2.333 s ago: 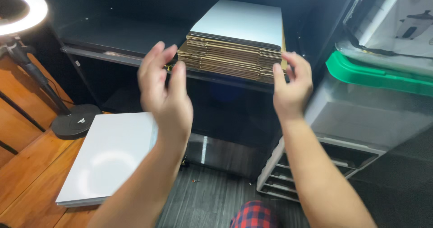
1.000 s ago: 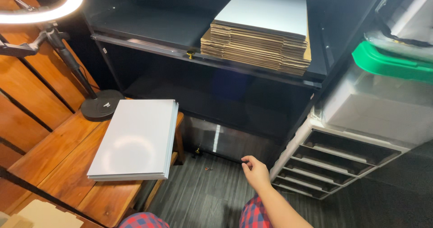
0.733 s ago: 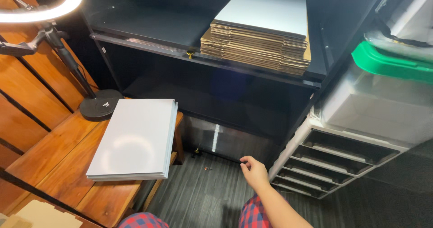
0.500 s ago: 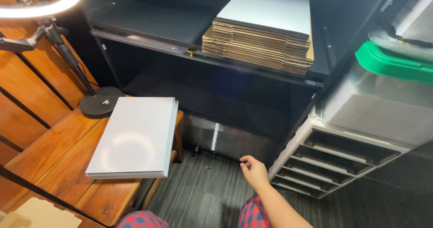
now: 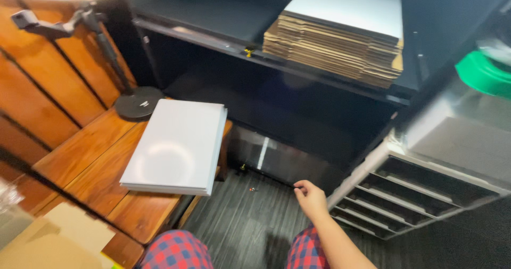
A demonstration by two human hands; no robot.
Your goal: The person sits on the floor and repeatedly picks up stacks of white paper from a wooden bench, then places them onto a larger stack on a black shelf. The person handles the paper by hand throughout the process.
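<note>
My right hand (image 5: 311, 198) hangs low over the dark floor, just above my knee in red checked trousers (image 5: 305, 249). Its fingers are loosely curled and hold nothing. My left hand is out of sight. A stack of flattened brown cardboard with a white top sheet (image 5: 337, 32) lies on the black shelf (image 5: 213, 21) at the upper right. A second stack of white sheets (image 5: 175, 145) rests on the wooden bench (image 5: 85, 157) to the left, its corner hanging over the edge.
A ring light on a black stand with a round base (image 5: 137, 102) stands at the back of the bench. A grey drawer unit (image 5: 420, 194) with a green-lidded bin (image 5: 484, 72) above it stands on the right. Brown cardboard (image 5: 48, 242) lies at bottom left.
Both hands let go of the cardboard stack on the shelf and dropped away. The right hand now rests low by the knee. The view has tilted down and shifted slightly left.
</note>
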